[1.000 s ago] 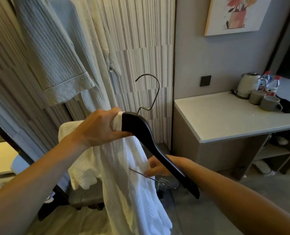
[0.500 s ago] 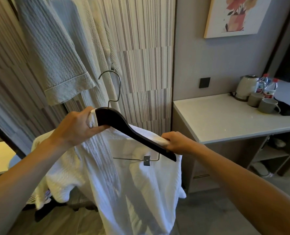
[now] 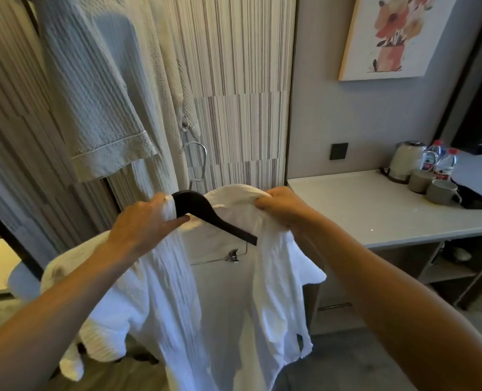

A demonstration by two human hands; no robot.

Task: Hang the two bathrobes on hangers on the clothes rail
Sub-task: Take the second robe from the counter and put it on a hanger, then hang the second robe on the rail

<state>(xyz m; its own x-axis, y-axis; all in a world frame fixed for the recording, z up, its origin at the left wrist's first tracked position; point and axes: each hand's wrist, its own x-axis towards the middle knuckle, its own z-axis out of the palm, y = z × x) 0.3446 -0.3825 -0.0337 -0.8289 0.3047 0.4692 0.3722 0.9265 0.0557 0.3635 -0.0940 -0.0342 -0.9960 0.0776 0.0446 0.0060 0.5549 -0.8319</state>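
Note:
A white bathrobe (image 3: 220,300) hangs in front of me, partly draped over a black hanger (image 3: 206,213) with a metal hook and a clip bar below. My left hand (image 3: 146,221) grips the hanger's left shoulder together with the robe's cloth. My right hand (image 3: 282,207) is closed on the robe's collar, holding it above the hanger's right arm, whose tip pokes out bare. A second, pale waffle-weave bathrobe (image 3: 98,103) hangs at the upper left in front of the striped wall; the rail above it is out of view.
A white counter (image 3: 375,210) stands to the right, with a kettle (image 3: 403,159), water bottles (image 3: 443,165) and two grey mugs (image 3: 440,191) at its far end. Open shelves sit below it. A framed picture (image 3: 389,35) hangs on the grey wall. A dark frame runs along the left.
My right hand has let go of the hanger's right end and now holds the robe's collar higher up. The hanger has tilted and risen slightly, with more robe spread open beneath it.

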